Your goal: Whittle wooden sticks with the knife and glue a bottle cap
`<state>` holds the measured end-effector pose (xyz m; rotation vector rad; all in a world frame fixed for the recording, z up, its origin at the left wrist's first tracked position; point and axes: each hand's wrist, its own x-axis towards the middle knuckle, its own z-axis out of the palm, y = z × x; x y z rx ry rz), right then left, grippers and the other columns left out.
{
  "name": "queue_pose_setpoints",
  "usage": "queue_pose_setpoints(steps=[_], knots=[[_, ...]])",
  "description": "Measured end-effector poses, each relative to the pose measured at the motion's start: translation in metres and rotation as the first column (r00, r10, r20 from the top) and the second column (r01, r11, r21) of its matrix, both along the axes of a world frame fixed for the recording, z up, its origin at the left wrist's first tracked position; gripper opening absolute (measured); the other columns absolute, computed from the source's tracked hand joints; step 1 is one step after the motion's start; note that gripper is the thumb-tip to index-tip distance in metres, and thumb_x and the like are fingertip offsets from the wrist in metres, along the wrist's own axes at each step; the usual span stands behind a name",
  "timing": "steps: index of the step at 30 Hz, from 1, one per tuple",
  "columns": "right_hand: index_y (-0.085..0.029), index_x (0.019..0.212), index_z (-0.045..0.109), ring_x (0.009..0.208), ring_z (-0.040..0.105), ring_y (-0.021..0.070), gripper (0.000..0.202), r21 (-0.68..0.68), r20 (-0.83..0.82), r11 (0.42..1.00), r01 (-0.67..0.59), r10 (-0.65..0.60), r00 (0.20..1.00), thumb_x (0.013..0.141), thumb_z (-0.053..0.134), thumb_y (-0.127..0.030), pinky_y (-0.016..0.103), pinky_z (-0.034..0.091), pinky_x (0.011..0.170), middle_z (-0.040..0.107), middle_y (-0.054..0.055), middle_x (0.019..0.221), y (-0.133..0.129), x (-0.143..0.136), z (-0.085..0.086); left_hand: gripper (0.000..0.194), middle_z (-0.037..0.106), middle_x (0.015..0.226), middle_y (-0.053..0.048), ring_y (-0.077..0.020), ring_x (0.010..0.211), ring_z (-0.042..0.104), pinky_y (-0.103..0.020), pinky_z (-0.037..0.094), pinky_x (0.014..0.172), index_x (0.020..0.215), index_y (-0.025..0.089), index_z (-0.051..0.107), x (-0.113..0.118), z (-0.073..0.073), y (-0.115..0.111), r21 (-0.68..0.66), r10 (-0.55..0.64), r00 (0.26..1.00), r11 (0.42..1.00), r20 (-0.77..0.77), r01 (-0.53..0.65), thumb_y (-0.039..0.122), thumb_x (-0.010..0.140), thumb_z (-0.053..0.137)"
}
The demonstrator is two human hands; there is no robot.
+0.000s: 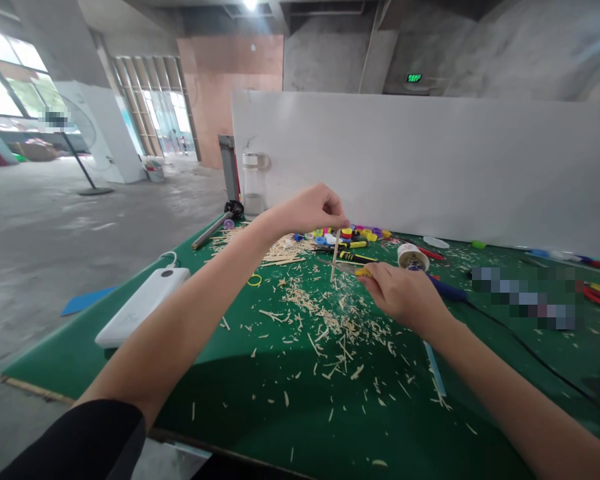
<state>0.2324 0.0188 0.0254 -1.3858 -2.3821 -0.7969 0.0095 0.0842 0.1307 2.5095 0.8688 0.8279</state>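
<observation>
- Wall: far beyond the wood shavings (350,321), it carries a lit green sign (414,78) (its characters are too small to read).
- White panel (430,167): upright behind the shavings, with no writing that can be read.
- Green-topped table (280,413): under the shavings and around them on every side.
- Left hand (316,210): above and beyond the shavings, its arm reaching up and across, wrist bent and knuckles raised; thumb and fingertips pinch the top of a stick.
- Right hand (400,293): just to the right of the shavings, forearm coming in low from the right, fingers curled closed round a knife.
- White power bank (143,307): left of the shavings, a cable at its far end.
- Tub (413,256): beyond the shavings and to the right (printed, but illegible).
- Knife (363,272): yellow-handled, blade pointing left at the stick, over the shavings' far edge (whether they touch, I cannot tell).
- Wooden stick (335,257): hanging below the left fingertips, nearly upright and slightly tilted, above the shavings' far edge.
</observation>
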Motion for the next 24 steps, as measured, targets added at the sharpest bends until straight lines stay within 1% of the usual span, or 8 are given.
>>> queue_pose_setpoints(steps=[4, 6, 8, 10, 12, 16, 20, 24], knots=[[-0.013, 0.093, 0.061, 0.058, 0.054, 0.0136, 0.038, 0.098, 0.021, 0.976, -0.194, 0.193, 0.981, 0.095, 0.033, -0.037, 0.025, 0.023, 0.046, 0.064, 0.007, 0.073, -0.013, -0.003, 0.005, 0.022, 0.062, 0.064, -0.006, -0.0105, 0.055, 0.048, -0.028, 0.035, 0.053, 0.075, 0.013, 0.067, -0.003, 0.001, 0.002, 0.037, 0.012, 1.000, 0.999, 0.028, -0.013, 0.033, 0.078, 0.060], [-0.013, 0.092, 0.061, 0.058, 0.054, 0.0134, 0.035, 0.147, 0.009, 0.960, -0.238, 0.239, 0.971, 0.095, 0.035, -0.036, 0.025, 0.024, 0.046, 0.065, 0.007, 0.073, -0.015, -0.004, 0.007, 0.024, 0.061, 0.065, -0.006, -0.0095, 0.055, 0.046, -0.027, 0.034, 0.053, 0.078, 0.011, 0.067, -0.005, 0.003, 0.001, 0.033, 0.003, 1.000, 0.999, -0.001, -0.003, 0.033, 0.079, 0.059], [-0.013, 0.090, 0.061, 0.056, 0.054, 0.0133, 0.035, 0.141, -0.006, 0.966, -0.216, 0.219, 0.976, 0.095, 0.035, -0.036, 0.026, 0.023, 0.045, 0.065, 0.006, 0.073, -0.014, -0.003, 0.006, 0.025, 0.059, 0.064, -0.006, -0.0091, 0.055, 0.045, -0.027, 0.033, 0.053, 0.078, 0.010, 0.067, -0.006, 0.004, -0.001, 0.006, -0.020, 0.999, 1.000, -0.043, 0.020, 0.033, 0.079, 0.059], [-0.013, 0.089, 0.062, 0.053, 0.054, 0.0133, 0.038, 0.082, -0.011, 0.983, -0.166, 0.167, 0.986, 0.095, 0.033, -0.038, 0.026, 0.020, 0.044, 0.065, 0.006, 0.071, -0.011, -0.002, 0.005, 0.025, 0.059, 0.063, -0.006, -0.0090, 0.055, 0.044, -0.026, 0.033, 0.053, 0.078, 0.009, 0.067, -0.006, 0.004, -0.002, -0.027, -0.046, 0.997, 0.999, -0.064, 0.044, 0.033, 0.079, 0.060], [-0.013, 0.089, 0.062, 0.052, 0.054, 0.0137, 0.041, 0.033, -0.018, 0.991, -0.128, 0.129, 0.991, 0.096, 0.031, -0.039, 0.026, 0.019, 0.043, 0.065, 0.006, 0.070, -0.009, 0.000, 0.003, 0.025, 0.059, 0.063, -0.005, -0.0092, 0.055, 0.044, -0.026, 0.033, 0.053, 0.079, 0.009, 0.068, -0.006, 0.004, -0.003, -0.048, -0.071, 0.996, 0.997, -0.062, 0.068, 0.033, 0.078, 0.060], [-0.014, 0.089, 0.061, 0.054, 0.055, 0.0148, 0.043, 0.002, -0.063, 0.997, -0.082, 0.082, 0.995, 0.096, 0.028, -0.041, 0.027, 0.019, 0.045, 0.067, 0.008, 0.075, -0.008, 0.001, 0.005, 0.025, 0.062, 0.066, -0.006, -0.0097, 0.057, 0.047, -0.026, 0.034, 0.053, 0.078, 0.009, 0.069, -0.006, 0.004, -0.005, -0.064, -0.100, 0.994, 0.993, -0.050, 0.097, 0.033, 0.076, 0.062], [-0.016, 0.082, 0.058, 0.050, 0.050, 0.0142, 0.045, -0.172, -0.113, 0.985, -0.014, -0.005, 0.994, 0.096, 0.025, -0.043, 0.029, 0.019, 0.047, 0.063, 0.007, 0.068, -0.008, -0.005, 0.012, 0.025, 0.061, 0.064, -0.006, -0.0096, 0.056, 0.046, -0.026, 0.034, 0.052, 0.078, 0.008, 0.069, -0.006, 0.003, -0.004, -0.068, -0.103, 0.994, 0.993, -0.029, 0.101, 0.032, 0.076, 0.062], [-0.017, 0.078, 0.054, 0.049, 0.047, 0.0143, 0.046, -0.335, -0.180, 0.941, -0.044, -0.018, 0.983, 0.096, 0.022, -0.045, 0.030, 0.021, 0.048, 0.059, 0.005, 0.062, -0.007, -0.011, 0.018, 0.026, 0.062, 0.066, -0.007, -0.0110, 0.060, 0.050, -0.027, 0.038, 0.056, 0.081, 0.008, 0.071, -0.006, 0.001, -0.001, -0.081, -0.119, 0.993, 0.990, -0.004, 0.119, 0.032, 0.076, 0.062]])
